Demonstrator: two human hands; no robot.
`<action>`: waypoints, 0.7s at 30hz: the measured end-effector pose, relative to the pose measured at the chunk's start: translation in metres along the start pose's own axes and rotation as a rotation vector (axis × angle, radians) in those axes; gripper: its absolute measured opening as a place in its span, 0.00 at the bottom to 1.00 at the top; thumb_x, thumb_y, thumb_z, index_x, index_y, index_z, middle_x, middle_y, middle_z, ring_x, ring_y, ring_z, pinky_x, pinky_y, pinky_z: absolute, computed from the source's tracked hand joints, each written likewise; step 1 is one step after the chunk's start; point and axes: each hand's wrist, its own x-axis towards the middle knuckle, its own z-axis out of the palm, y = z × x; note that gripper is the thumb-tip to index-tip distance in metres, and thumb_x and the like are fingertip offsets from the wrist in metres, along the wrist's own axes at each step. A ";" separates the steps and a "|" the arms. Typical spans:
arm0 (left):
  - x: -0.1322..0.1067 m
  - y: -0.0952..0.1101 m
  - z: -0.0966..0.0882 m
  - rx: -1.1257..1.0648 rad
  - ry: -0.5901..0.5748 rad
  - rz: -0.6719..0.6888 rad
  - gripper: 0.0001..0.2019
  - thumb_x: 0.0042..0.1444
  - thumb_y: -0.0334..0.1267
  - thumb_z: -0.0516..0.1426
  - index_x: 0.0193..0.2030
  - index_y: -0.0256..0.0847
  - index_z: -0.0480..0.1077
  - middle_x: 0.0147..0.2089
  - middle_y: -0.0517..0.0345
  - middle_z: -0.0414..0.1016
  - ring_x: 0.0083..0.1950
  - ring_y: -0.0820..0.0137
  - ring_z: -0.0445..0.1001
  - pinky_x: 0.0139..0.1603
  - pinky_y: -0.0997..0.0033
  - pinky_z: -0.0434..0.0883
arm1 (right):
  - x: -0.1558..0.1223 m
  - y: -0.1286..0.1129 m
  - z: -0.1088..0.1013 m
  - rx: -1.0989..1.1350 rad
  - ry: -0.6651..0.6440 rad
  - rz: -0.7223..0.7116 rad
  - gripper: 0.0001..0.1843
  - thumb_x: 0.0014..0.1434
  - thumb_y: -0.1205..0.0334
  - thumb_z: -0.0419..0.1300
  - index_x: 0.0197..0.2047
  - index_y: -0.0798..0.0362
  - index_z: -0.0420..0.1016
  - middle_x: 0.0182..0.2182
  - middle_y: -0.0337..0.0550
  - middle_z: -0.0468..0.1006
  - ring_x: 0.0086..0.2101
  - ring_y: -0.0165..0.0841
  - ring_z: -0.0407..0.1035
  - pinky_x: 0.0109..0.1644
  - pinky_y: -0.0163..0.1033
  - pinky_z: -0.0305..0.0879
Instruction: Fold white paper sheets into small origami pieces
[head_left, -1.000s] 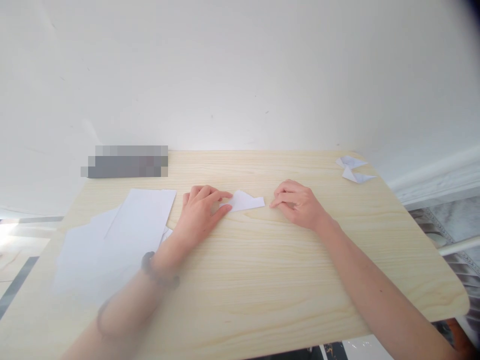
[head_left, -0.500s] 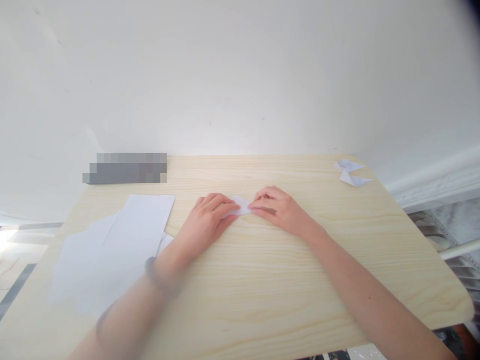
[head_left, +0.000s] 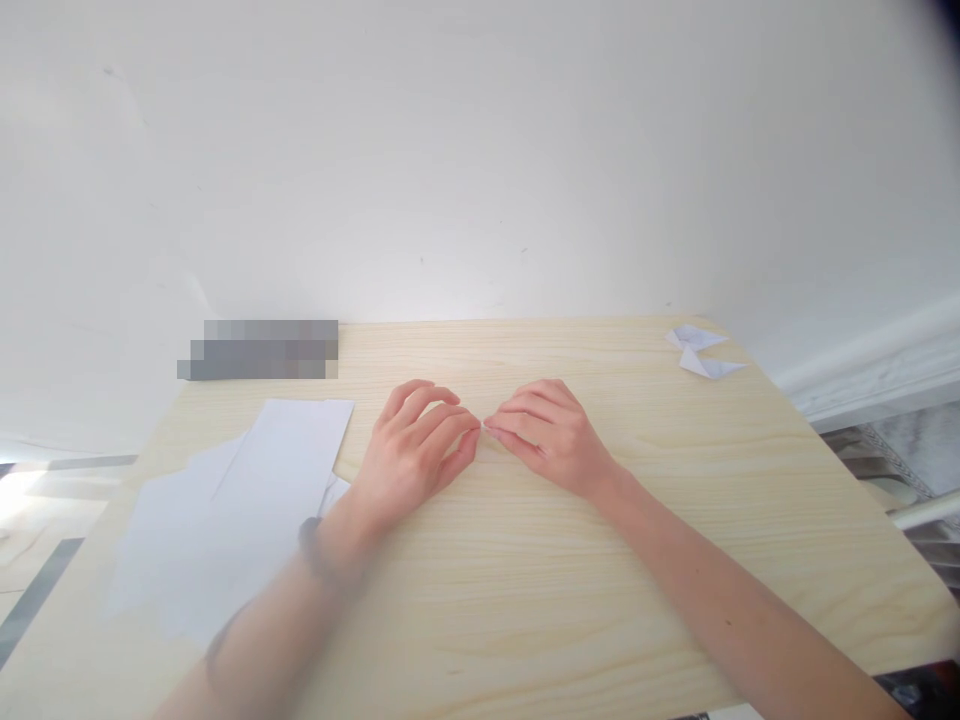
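Note:
Both my hands meet at the middle of the light wooden table [head_left: 525, 600]. My left hand [head_left: 412, 450] and my right hand [head_left: 551, 435] have bent fingers, and their tips press down together on a small folded white paper [head_left: 484, 430]. The hands cover nearly all of that paper; only a sliver shows between the fingertips. A dark bracelet sits on my left wrist.
Loose white sheets [head_left: 247, 490] lie on the table's left side, next to my left forearm. A blurred grey object [head_left: 262, 350] rests at the back left edge. Two small folded paper pieces [head_left: 701, 352] lie at the far right corner. A white wall stands behind the table.
My right hand slid left onto the folded paper until it met my left hand. The paper, plainly visible a second ago, is now almost fully covered.

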 end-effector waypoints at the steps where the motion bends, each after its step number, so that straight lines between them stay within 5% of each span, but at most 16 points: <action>1: 0.001 0.001 -0.001 0.003 0.007 0.011 0.04 0.52 0.30 0.58 0.35 0.41 0.68 0.32 0.61 0.76 0.41 0.67 0.71 0.47 0.62 0.66 | 0.000 -0.002 0.000 0.002 0.001 -0.007 0.04 0.56 0.67 0.59 0.35 0.51 0.74 0.32 0.37 0.78 0.37 0.30 0.65 0.44 0.39 0.60; 21: 0.000 -0.001 -0.006 0.111 0.089 -0.004 0.05 0.50 0.28 0.58 0.29 0.42 0.67 0.33 0.65 0.79 0.42 0.65 0.72 0.45 0.59 0.57 | -0.004 0.010 -0.018 0.029 -0.010 0.009 0.05 0.56 0.68 0.58 0.34 0.50 0.74 0.32 0.37 0.78 0.37 0.31 0.65 0.44 0.40 0.62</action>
